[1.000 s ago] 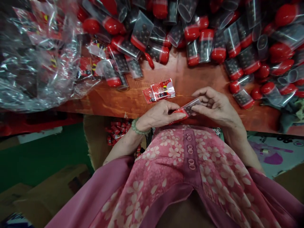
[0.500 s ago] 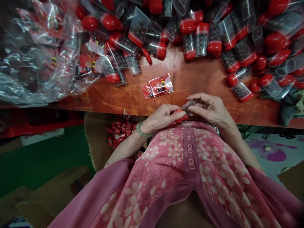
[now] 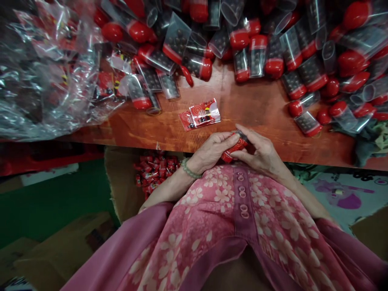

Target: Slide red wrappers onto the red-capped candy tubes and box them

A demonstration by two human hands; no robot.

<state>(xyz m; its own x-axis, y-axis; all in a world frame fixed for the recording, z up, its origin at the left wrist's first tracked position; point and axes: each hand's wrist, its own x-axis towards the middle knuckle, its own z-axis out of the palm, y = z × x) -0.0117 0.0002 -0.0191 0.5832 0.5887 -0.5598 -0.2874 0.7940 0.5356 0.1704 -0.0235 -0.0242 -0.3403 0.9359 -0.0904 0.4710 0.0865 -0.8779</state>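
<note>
Between my two hands, at the table's near edge, is a small container in a red printed sleeve (image 3: 235, 148). Its dark end shows at the upper right; the rest is partly hidden by fingers. My left hand (image 3: 214, 148), with a green bead bracelet (image 3: 190, 169) at the wrist, closes on the container's left side, thumb on top. My right hand (image 3: 257, 147) grips it from the right, with the thumb low and the fingers at the upper end. Just beyond them on the table lie flat red printed sleeves (image 3: 204, 113), overlapping.
Many clear containers with red caps and dark balls (image 3: 313, 72) are heaped along the back of the wooden table (image 3: 145, 126). A clear plastic bag (image 3: 60, 93) with printed sleeves lies at left. Below the edge, a cardboard box (image 3: 121, 182) holds red wrapped pieces (image 3: 156, 171).
The red sleeve now covers more of the container, whose clear end stuck out before. My right hand has moved from pinching that end to gripping around the sleeve's right side.
</note>
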